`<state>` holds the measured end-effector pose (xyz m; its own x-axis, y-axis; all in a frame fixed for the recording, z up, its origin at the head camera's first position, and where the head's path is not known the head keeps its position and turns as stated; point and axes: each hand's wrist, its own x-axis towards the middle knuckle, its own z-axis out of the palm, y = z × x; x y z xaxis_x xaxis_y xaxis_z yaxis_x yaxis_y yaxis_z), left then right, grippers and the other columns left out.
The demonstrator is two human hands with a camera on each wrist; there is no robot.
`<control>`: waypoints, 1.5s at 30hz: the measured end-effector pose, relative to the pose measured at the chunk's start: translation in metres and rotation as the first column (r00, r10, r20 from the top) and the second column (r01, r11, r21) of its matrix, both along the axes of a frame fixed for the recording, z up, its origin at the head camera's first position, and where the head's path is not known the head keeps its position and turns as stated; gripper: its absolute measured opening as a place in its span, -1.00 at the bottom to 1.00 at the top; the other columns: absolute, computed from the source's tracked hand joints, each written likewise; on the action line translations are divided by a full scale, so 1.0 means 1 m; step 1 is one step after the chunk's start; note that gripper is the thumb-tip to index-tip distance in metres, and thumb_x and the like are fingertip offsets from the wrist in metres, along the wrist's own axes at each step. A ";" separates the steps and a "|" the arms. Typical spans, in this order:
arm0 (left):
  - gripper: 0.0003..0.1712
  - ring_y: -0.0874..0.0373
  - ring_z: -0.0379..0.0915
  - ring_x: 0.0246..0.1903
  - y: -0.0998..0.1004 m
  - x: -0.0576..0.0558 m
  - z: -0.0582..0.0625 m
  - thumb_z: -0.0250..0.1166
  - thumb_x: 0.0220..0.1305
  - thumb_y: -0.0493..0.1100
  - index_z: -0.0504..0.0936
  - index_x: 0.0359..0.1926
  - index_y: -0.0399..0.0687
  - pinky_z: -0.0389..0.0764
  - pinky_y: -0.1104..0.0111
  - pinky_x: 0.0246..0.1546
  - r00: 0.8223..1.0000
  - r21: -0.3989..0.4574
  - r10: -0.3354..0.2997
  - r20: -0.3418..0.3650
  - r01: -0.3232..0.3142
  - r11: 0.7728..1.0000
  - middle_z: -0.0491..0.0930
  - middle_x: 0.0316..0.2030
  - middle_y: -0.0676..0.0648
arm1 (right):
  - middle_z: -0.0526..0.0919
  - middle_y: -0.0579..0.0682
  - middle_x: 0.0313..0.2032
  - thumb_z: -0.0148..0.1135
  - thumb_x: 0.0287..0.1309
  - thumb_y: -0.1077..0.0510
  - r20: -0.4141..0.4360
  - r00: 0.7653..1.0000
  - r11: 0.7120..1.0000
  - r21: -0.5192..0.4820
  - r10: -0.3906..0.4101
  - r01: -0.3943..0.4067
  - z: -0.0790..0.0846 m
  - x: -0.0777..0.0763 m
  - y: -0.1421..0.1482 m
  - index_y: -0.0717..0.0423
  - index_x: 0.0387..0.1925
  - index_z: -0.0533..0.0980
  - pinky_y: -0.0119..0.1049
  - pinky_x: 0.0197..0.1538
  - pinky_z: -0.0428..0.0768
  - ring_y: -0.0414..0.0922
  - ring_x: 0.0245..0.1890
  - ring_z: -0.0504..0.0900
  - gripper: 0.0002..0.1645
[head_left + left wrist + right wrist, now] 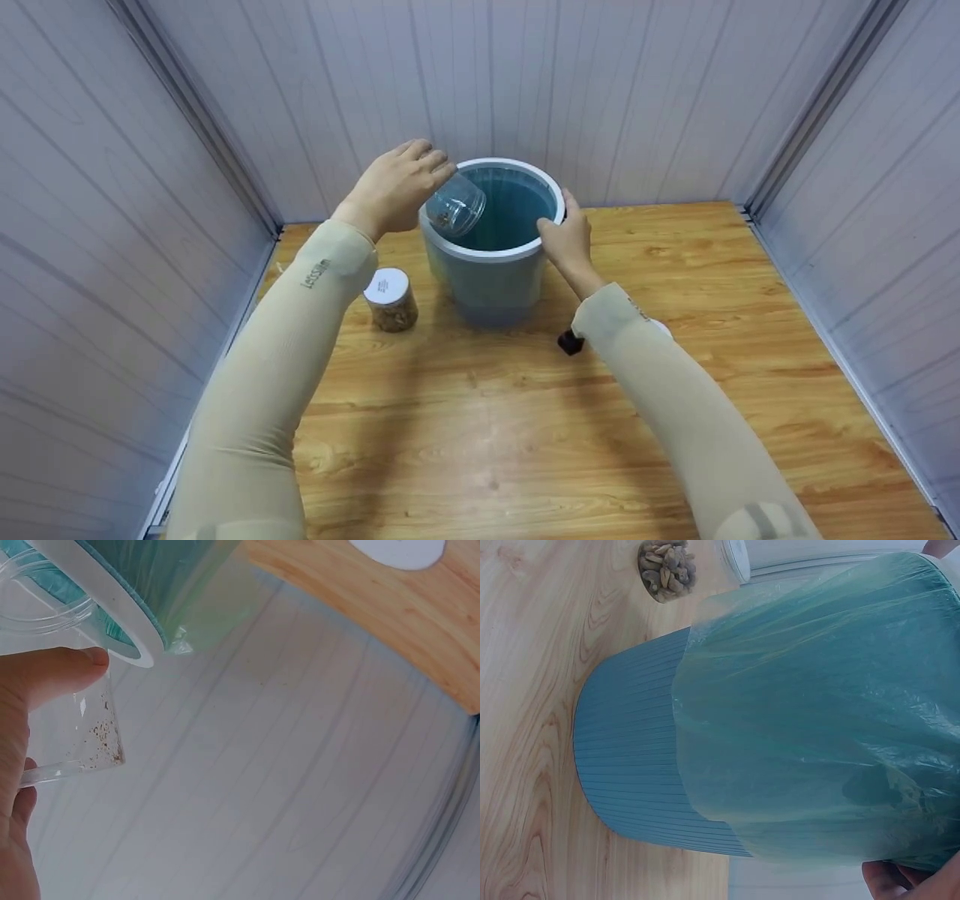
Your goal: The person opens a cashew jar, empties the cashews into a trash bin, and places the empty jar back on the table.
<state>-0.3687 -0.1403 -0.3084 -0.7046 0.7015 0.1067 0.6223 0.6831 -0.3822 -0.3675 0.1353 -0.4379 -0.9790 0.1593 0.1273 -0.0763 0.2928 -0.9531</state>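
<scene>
My left hand [397,186] grips a clear plastic jar [459,202] and holds it tilted over the left side of a trash bin [487,259], mouth toward the opening. Small brown crumbs [105,739] cling inside the jar's wall in the left wrist view. The blue bin has a white rim ring, and a thin green bag [802,712] lines it and hangs down its outside. At the rim's right side my right hand [571,241] holds on, thumb over the ring and fingers outside. The bin stands upright on the wooden surface.
A white-lidded jar [391,301] of brown pieces stands left of the bin. To the front right lies a small black object [571,343], and a white item [661,328] peeks from behind my right sleeve. Pale panel walls [495,82] enclose the back and sides.
</scene>
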 end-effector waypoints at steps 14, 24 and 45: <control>-0.13 -0.29 0.39 0.44 -0.012 -0.001 -0.016 0.58 0.20 -0.19 0.48 0.50 -0.22 0.44 -0.13 0.54 0.994 0.352 0.016 0.107 -0.053 0.935 0.55 0.42 -0.31 | 0.26 0.21 0.66 0.11 0.40 0.25 0.006 1.000 1.000 -0.004 -0.017 0.017 0.001 0.000 -0.001 0.20 0.71 0.12 0.17 0.58 0.42 0.23 0.60 0.37 -0.10; -0.07 -0.24 0.37 0.45 -0.016 0.001 -0.024 0.63 0.14 -0.15 0.48 0.52 -0.18 0.43 -0.11 0.55 0.989 0.431 0.031 0.143 -0.090 0.898 0.54 0.42 -0.27 | 0.25 0.21 0.67 0.10 0.42 0.25 0.007 1.000 1.000 0.002 -0.005 0.005 0.002 0.000 0.000 0.19 0.72 0.10 0.15 0.59 0.40 0.22 0.61 0.35 -0.10; 0.08 -0.18 0.28 0.52 -0.025 0.002 -0.037 0.69 0.10 -0.07 0.39 0.59 -0.09 0.42 -0.12 0.56 0.964 0.605 0.094 0.248 -0.230 0.762 0.45 0.51 -0.20 | 0.26 0.22 0.66 0.09 0.39 0.26 0.005 1.000 1.000 0.010 -0.012 0.012 0.001 0.000 0.000 0.23 0.71 0.11 0.14 0.59 0.40 0.22 0.61 0.36 -0.10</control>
